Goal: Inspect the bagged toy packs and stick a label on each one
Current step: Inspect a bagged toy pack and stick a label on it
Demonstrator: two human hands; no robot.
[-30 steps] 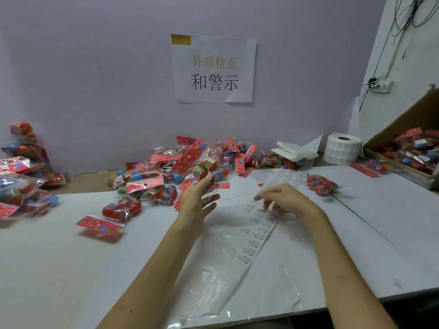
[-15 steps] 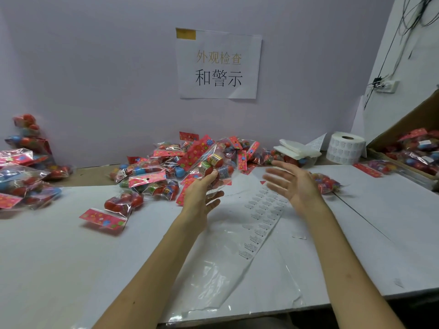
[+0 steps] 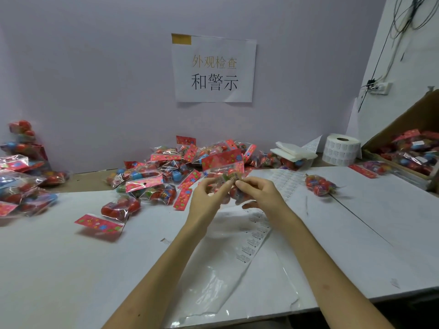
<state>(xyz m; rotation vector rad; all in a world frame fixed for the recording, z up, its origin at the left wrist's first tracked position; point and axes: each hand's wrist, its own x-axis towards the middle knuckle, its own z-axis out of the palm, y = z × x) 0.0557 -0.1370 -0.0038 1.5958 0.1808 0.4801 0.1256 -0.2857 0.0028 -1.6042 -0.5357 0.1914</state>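
I hold one clear toy pack [image 3: 223, 166] with a red flowered header card upright above the table centre. My left hand [image 3: 209, 198] grips its lower left side; my right hand [image 3: 259, 194] pinches its lower right, fingertips meeting the left thumb. The pack's lower half is hidden behind my fingers. A strip of small printed labels [image 3: 255, 236] on backing paper lies on the white table [image 3: 71, 269] just under my hands. A heap of similar packs [image 3: 164, 176] lies behind my hands against the wall.
More packs are stacked at the far left [image 3: 21, 176]. One pack [image 3: 109, 214] lies alone at front left, another [image 3: 319, 185] to the right. A label roll [image 3: 341, 149] and a cardboard box of packs [image 3: 413, 153] stand at back right. Clear plastic film [image 3: 213, 281] covers the front edge.
My right hand left the label strip, rose with fingers spread, then closed onto the pack. My left hand lifted the pack up from the heap toward the centre.
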